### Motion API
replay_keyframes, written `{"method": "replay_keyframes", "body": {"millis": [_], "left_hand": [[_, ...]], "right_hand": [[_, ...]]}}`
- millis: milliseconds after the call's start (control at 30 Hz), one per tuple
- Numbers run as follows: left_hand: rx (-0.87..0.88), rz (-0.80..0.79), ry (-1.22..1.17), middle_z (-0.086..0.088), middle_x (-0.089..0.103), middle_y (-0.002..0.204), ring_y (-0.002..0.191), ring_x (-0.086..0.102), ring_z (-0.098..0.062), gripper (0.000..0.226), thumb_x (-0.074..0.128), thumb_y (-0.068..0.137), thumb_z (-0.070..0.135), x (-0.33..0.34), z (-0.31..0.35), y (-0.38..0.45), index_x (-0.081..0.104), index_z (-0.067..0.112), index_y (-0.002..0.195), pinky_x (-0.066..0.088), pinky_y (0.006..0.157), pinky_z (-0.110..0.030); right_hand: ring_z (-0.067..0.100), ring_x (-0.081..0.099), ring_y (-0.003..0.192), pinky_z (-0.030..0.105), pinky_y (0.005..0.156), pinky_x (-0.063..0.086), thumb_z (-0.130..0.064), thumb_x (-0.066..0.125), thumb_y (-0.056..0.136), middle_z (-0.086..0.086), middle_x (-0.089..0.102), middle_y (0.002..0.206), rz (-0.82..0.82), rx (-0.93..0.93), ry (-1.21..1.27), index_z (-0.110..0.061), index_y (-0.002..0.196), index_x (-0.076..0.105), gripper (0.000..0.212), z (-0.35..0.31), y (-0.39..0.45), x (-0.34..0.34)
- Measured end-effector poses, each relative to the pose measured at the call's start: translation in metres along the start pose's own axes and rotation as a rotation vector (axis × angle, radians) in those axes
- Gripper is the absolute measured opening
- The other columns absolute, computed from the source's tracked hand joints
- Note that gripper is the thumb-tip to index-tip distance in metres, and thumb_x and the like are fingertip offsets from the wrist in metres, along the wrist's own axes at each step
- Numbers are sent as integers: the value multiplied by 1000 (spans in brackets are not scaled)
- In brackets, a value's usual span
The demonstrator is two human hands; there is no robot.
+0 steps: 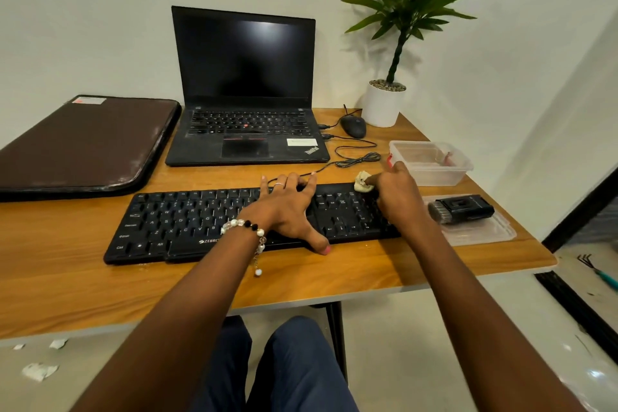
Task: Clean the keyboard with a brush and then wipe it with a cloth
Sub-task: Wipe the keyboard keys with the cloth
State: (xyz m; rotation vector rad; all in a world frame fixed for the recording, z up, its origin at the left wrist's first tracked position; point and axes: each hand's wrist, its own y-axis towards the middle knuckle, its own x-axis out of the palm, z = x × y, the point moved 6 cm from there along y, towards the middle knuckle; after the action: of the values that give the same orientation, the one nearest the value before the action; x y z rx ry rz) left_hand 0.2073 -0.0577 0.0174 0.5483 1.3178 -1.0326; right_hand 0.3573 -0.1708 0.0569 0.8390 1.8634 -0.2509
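Bare wooden table top (83, 284) runs along the whole near edge in front of the black keyboard (187, 224), open to approach from the front and the left. Behind the keyboard, a narrow strip of free wood is crossed by a coiled black cable (357, 159). Further back stand the open laptop (245, 104), the brown laptop sleeve (83, 144) at left, and the mouse (353, 126) beside the white plant pot (381, 107). The right end is crowded: a clear plastic box (431, 162), and a flat clear lid (481, 231) carrying a black brush (461, 209), lie just beside the keyboard. The left hand (287, 207) spans the keyboard's middle; the right hand (398, 194), pinching a cloth (363, 181), covers its right end.
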Motion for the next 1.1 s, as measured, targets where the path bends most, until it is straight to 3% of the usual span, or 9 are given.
{"method": "replay_keyframes", "body": {"millis": [67, 267, 367, 500, 633, 800, 933, 1033, 1100], "left_hand": [[-10, 5, -2, -4, 2, 156, 144, -2, -34, 143, 67, 49, 83, -1, 0, 0, -16, 27, 151, -10, 113, -63], [-3, 11, -1, -3, 5, 154, 144, 0, -34, 141, 69, 52, 80, -2, 3, -4, -15, 25, 152, -9, 113, -62], [-2, 19, -5, -3, 5, 154, 143, 1, -33, 140, 68, 54, 79, -3, 2, -5, -14, 24, 152, -10, 114, -61], [5, 23, -12, -2, 7, 153, 143, 1, -33, 138, 69, 56, 78, -3, 4, -7, -14, 23, 152, -10, 114, -61], [0, 32, -10, -4, 5, 154, 144, -1, -34, 141, 68, 53, 80, -2, 3, -6, -15, 25, 152, -10, 114, -61], [-4, 32, -7, -5, 5, 154, 144, -3, -34, 141, 68, 53, 80, -1, 4, -7, -15, 24, 152, -10, 114, -60], [-4, 34, -11, -5, 3, 156, 145, -3, -34, 140, 68, 54, 80, -1, 3, -8, -15, 24, 152, -10, 115, -59], [-4, 36, -10, -5, 2, 156, 145, -4, -34, 140, 67, 54, 80, -1, 4, -9, -14, 24, 152, -10, 115, -59], [-5, 42, -13, -5, 1, 157, 145, -5, -34, 140, 68, 54, 80, -1, 3, -8, -14, 25, 152, -11, 114, -59]], "right_hand": [[34, 39, 133, 35, 106, 40, 0, 53, 90, 25, 33, 147, 41, -32, -77, -4, 124, 61, 35, -13, -5, 7], [18, 50, 108, 21, 88, 38, 6, 55, 88, 11, 49, 130, -28, -161, -111, -19, 130, 59, 49, -12, -15, 12], [27, 38, 132, 30, 107, 34, 1, 56, 90, 14, 30, 153, 20, -147, -127, -18, 125, 63, 41, 0, -10, -4], [29, 33, 137, 39, 109, 36, 1, 55, 90, 16, 23, 156, 71, -95, -185, -7, 124, 61, 36, -5, -12, -8], [33, 53, 113, 29, 87, 42, 0, 53, 86, 23, 53, 126, 24, -175, -119, -11, 121, 65, 38, -22, -34, 13], [17, 48, 101, 19, 82, 38, 6, 56, 87, 6, 47, 115, -22, -156, -131, -21, 129, 60, 50, -3, -38, 8], [1, 58, 96, 0, 73, 41, 4, 52, 90, 4, 53, 114, 31, -130, -37, -1, 130, 56, 40, 6, -35, -14], [30, 53, 116, 28, 99, 45, -1, 54, 91, 15, 47, 129, 95, -13, -151, -8, 127, 61, 36, 7, -39, -12], [35, 55, 110, 37, 95, 45, 1, 51, 91, 23, 47, 127, 127, 28, -86, -5, 119, 65, 32, 3, -47, -2]]}}
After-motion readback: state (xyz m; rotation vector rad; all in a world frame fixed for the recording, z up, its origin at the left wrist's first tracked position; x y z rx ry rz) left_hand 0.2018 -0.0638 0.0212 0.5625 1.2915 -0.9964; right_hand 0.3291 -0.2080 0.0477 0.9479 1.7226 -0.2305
